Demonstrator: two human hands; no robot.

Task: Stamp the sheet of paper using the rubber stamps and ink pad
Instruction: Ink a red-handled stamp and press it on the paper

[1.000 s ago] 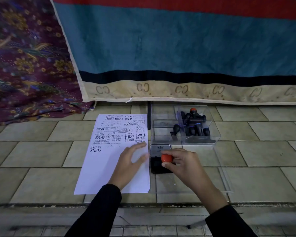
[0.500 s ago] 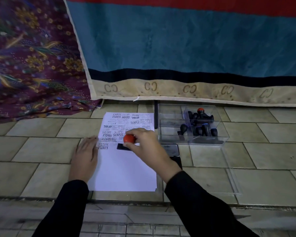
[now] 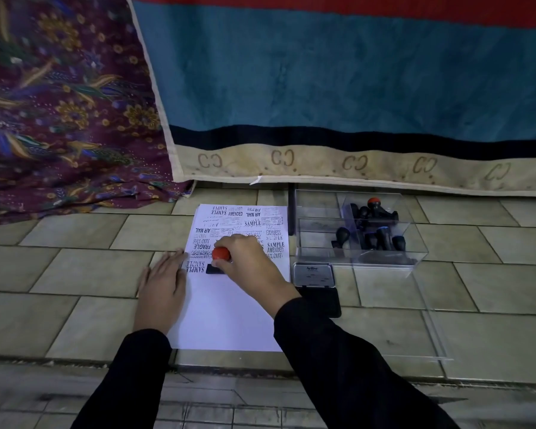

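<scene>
A white sheet of paper lies on the tiled floor, its far half covered with black stamp prints. My right hand grips a rubber stamp with a red knob, and the stamp's black base sits on the paper just right of a SAMPLE print. My left hand rests flat with straight fingers on the sheet's left edge. The open ink pad lies right of the paper, its dark pad partly hidden by my right sleeve.
A clear plastic box with several black-handled stamps stands right of the sheet, its clear lid lying on the floor in front. A blue and red hanging cloth and a patterned purple fabric close off the far side.
My right hand carried the stamp from the ink pad leftward onto the paper and set it down. My left hand shifted from the sheet's middle to its left edge.
</scene>
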